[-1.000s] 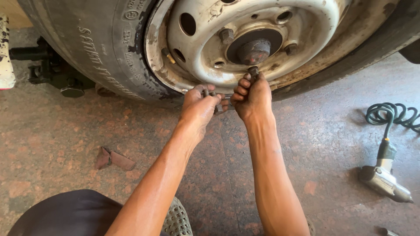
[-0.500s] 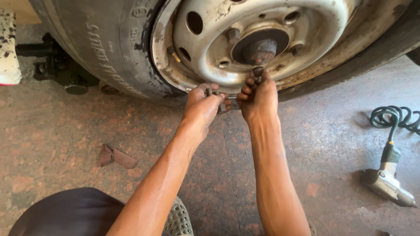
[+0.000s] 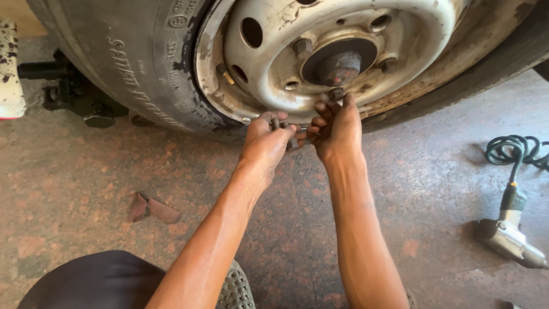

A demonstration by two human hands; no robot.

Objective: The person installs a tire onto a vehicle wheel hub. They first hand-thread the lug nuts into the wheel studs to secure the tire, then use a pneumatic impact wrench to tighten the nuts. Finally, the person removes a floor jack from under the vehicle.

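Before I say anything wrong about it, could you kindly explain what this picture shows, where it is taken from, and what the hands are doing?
The picture comes from a camera worn on a person's head, looking down along both bare arms. The right hand holds a small dark nut up at the lower edge of a pale steel wheel rim, just under the hub. The left hand is closed around a few more small dark metal pieces. The worn tyre stands on a stained concrete floor. An impact wrench with a coiled cable lies to the right, and a dark jack sits behind the tyre on the left.
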